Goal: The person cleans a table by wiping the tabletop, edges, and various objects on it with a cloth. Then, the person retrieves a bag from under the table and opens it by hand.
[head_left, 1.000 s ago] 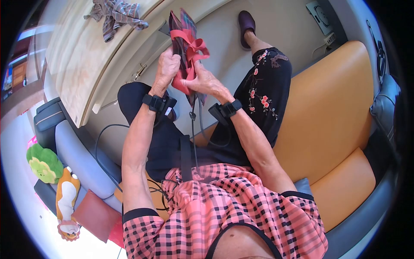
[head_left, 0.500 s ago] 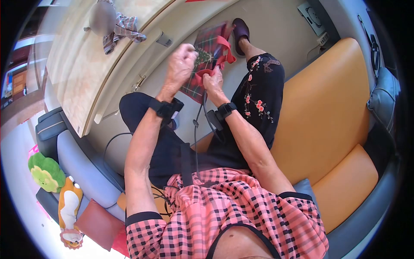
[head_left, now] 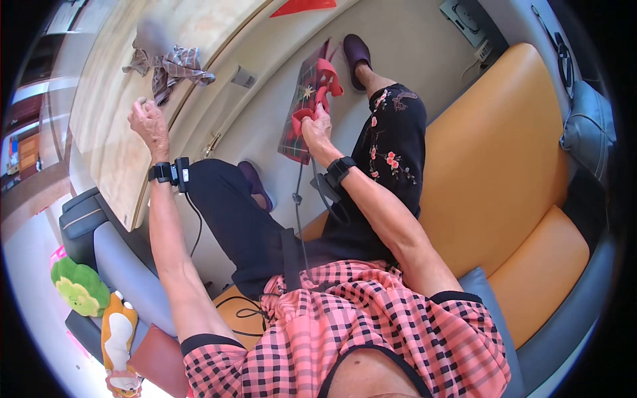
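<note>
My right hand is closed around the red ribbon handles of a plaid gift bag. The bag hangs upright above the floor between my legs, and a tree decoration partly shows on its front. Out to the side, my left hand hovers over the edge of the pale table. Its fingers are curled together, and I cannot make out what, if anything, they hold. Just beyond it on the tabletop lies a crumpled striped cloth.
An orange seat curves along my right side. Cables hang from my waist and wrists. Plush toys and a reddish cushion lie on the grey sofa at left. A white power strip sits by the far wall.
My left hand has moved away from the gift bag, left to the table edge. My right hand still holds the bag, which has turned more edge-on.
</note>
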`<state>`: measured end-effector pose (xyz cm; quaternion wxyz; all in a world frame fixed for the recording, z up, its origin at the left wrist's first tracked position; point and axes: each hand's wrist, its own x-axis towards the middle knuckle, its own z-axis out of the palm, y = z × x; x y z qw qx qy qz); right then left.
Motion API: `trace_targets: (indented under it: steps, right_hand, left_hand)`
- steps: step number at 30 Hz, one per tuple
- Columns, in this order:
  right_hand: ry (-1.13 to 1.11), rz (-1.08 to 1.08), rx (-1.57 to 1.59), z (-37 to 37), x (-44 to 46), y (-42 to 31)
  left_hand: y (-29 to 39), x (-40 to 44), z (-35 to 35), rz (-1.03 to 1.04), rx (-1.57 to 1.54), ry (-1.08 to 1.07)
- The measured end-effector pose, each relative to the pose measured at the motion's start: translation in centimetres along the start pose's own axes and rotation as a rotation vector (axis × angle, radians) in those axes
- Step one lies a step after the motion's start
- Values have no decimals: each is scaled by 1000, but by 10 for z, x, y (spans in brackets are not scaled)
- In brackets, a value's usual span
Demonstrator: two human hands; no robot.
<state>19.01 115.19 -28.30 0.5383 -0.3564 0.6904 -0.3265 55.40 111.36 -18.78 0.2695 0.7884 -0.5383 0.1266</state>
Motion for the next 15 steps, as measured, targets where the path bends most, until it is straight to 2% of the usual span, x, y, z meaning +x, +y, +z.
trace_targets:
  steps: [2, 3, 7, 10, 13, 15]
  right_hand:
    - [-37, 1, 17, -2, 10, -21]
    - [-43, -68, -57, 1, 25, -21]
    - [-115, -276, -28, 20, 83, -42]
    - [-241, -234, 101, 35, 115, -75]
    - [-347, -58, 438, 29, 131, -102]
    - [-524, 108, 515, 19, 153, -106]
  left_hand:
    - [-14, -8, 18, 27, 197, 40]
    - [-17, -8, 25, 39, 295, 58]
    - [1, -14, 36, -84, 405, 69]
    - [-1, -12, 34, -75, 415, 72]
    - [7, -16, 29, -65, 384, 85]
    - [9, -17, 26, -52, 373, 84]
